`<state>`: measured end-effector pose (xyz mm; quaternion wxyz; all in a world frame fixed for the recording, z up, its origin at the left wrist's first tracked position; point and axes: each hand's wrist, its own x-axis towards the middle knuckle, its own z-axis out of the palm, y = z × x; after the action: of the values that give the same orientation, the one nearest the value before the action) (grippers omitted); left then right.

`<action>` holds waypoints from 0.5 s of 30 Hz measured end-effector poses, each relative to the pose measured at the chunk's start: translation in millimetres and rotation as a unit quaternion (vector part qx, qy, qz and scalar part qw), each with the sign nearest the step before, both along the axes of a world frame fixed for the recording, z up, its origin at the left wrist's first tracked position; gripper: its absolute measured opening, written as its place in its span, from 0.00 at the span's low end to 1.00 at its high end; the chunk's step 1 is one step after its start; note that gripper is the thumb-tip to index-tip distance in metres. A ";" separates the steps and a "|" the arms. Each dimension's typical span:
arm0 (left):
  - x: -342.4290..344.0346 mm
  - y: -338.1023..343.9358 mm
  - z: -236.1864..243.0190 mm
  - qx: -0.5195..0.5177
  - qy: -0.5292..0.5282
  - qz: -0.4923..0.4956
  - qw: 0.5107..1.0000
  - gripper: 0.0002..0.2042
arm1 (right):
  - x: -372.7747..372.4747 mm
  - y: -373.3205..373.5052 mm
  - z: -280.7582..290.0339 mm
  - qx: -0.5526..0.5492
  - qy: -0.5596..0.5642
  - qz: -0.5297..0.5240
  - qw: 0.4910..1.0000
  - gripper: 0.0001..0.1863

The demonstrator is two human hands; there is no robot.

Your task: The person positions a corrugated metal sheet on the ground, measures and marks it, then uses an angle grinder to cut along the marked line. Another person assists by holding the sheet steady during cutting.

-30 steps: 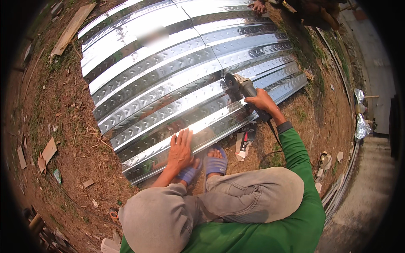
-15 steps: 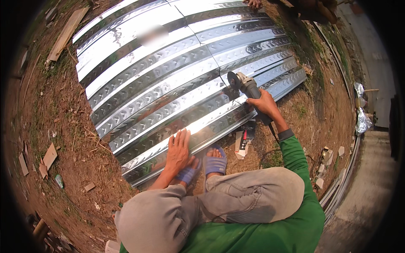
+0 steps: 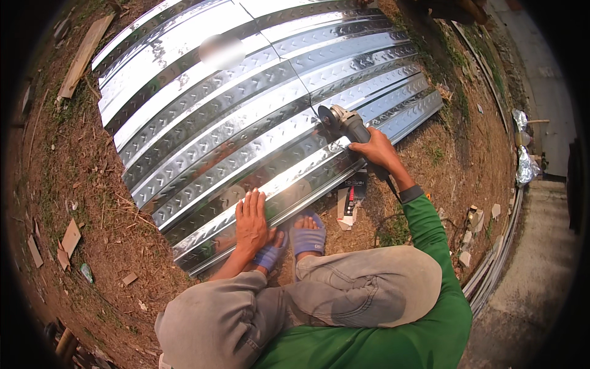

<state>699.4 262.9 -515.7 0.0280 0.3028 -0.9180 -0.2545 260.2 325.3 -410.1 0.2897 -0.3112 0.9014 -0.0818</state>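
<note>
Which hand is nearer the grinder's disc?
Right. The right hand grips the grinder behind the disc; the left hand rests on the metal sheet, farther off, lower left.

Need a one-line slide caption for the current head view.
Right hand holds an angle grinder near a dark line across a shiny ribbed metal sheet; left hand rests on it.

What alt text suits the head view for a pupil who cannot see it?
A right hand grips an angle grinder, its disc near the end of a dark line across ribbed metal sheeting. The left hand rests on the sheeting.
</note>
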 end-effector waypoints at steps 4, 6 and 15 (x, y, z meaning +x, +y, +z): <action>0.3 -0.5 0.0 -0.003 0.001 -0.001 1.000 0.56 | 0.7 -3.6 0.4 0.011 0.011 0.012 1.000 0.47; 0.6 -0.6 0.0 -0.001 -0.001 -0.002 1.000 0.56 | 0.2 -4.9 0.4 0.015 0.012 0.013 1.000 0.47; 0.2 -1.1 0.0 -0.003 -0.029 -0.009 1.000 0.58 | 1.5 -8.8 1.5 0.017 0.007 0.005 1.000 0.45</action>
<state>699.6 261.8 -515.7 0.0000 0.3022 -0.9216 -0.2434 261.7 316.5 -408.6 0.2888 -0.3112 0.9033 -0.0626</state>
